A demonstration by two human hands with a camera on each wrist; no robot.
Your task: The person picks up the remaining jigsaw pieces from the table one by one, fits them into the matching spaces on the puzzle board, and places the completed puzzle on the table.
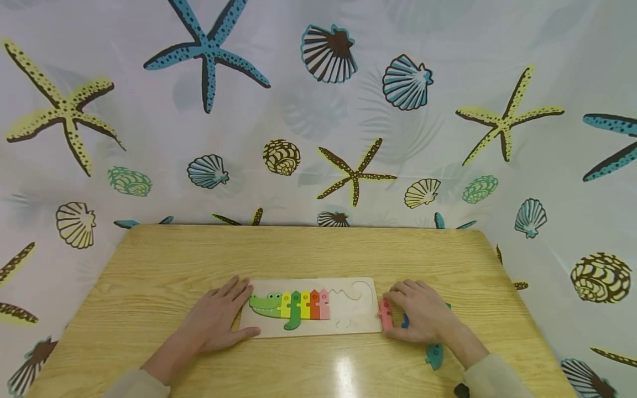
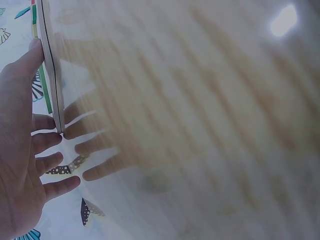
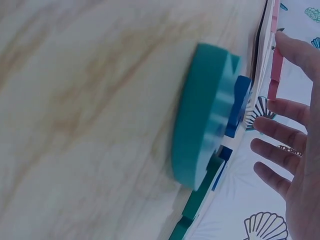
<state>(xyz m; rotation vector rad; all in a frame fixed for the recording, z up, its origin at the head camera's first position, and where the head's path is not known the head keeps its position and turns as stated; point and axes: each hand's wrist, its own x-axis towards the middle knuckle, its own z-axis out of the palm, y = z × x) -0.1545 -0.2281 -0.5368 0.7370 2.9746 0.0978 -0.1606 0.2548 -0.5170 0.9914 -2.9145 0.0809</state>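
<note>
A wooden crocodile puzzle board lies on the table, its left part filled with a green head and yellow, green, orange and pink body pieces. Outlines show on its bare right part. My left hand rests at the board's left end, fingers spread and fairly straight, thumb along the near edge. At the right end, my right hand pinches a pink puzzle piece between thumb and finger. The right wrist view shows this pink piece upright between the fingertips, other fingers apart.
A teal piece lies near the right wrist. Blue and green pieces sit behind it in the right wrist view, partly hidden by my hand in the head view. A dark object shows by the right sleeve. Patterned cloth surrounds the table.
</note>
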